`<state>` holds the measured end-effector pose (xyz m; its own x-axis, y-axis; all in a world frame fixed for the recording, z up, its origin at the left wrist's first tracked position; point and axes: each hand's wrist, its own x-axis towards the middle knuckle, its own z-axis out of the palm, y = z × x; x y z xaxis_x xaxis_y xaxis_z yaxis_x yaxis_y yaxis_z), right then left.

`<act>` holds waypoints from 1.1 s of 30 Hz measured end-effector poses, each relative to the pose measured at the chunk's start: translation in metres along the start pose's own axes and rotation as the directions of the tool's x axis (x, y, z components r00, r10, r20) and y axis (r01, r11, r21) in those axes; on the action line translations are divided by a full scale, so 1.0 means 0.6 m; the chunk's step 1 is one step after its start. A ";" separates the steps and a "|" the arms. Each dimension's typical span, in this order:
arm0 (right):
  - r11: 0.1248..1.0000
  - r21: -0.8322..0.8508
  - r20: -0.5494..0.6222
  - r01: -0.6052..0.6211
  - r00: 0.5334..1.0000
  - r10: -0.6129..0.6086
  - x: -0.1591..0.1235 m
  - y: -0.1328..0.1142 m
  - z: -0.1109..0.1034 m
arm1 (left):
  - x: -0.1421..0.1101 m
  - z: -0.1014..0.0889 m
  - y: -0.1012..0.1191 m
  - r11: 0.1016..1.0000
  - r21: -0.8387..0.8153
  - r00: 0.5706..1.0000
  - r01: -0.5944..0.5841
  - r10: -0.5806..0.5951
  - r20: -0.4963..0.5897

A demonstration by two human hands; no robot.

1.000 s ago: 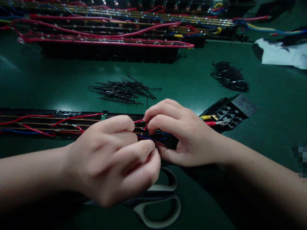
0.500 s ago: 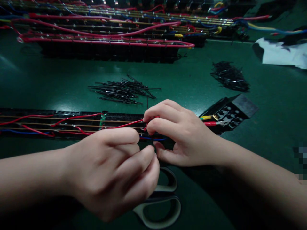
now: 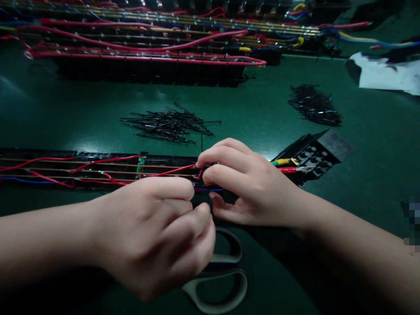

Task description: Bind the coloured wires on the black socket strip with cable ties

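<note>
A long black wired strip (image 3: 108, 166) with red and blue wires and metal rods lies across the table. My left hand (image 3: 160, 236) is closed in a fist in front of it, its fingertips pinching a thin black cable tie (image 3: 201, 140), whose other end sticks up behind the strip. Bent over the strip is my right hand (image 3: 252, 183), fingertips by a short red wire (image 3: 199, 171) and thumb at the near edge, gripping the strip. The hands almost touch at the thumbs. How the tie runs between them is mostly hidden.
Behind the strip lie a pile of black cable ties (image 3: 167, 122) and a second pile (image 3: 315, 105) farther right. Larger wired assemblies (image 3: 147, 43) fill the back. Scissors (image 3: 243, 284) lie below my left hand. White paper (image 3: 383, 72) is at back right.
My left hand has shifted very slightly down and left, its thumb tip drawing away from the right thumb. My right hand has barely moved.
</note>
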<state>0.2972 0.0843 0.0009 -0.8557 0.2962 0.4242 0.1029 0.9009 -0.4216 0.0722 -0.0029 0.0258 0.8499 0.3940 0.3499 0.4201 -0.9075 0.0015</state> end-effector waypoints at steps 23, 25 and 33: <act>0.999 -0.043 -0.003 -0.013 1.000 0.013 0.001 -0.001 0.000 | 0.028 -0.009 -0.033 0.962 0.099 0.967 -0.255 0.254 0.027; 0.999 -0.041 0.006 -0.016 1.000 0.017 0.000 0.000 -0.001 | 0.021 -0.006 -0.028 0.961 0.107 0.966 -0.256 0.257 0.001; 0.999 -0.040 0.014 -0.011 1.000 0.012 0.001 0.000 -0.002 | 0.003 -0.001 -0.006 0.997 0.076 0.998 0.003 0.001 -0.056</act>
<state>0.2972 0.0847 0.0023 -0.8615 0.3023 0.4080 0.1325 0.9095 -0.3940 0.0721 0.0013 0.0269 0.8311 0.3840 0.4023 0.4456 -0.8926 -0.0687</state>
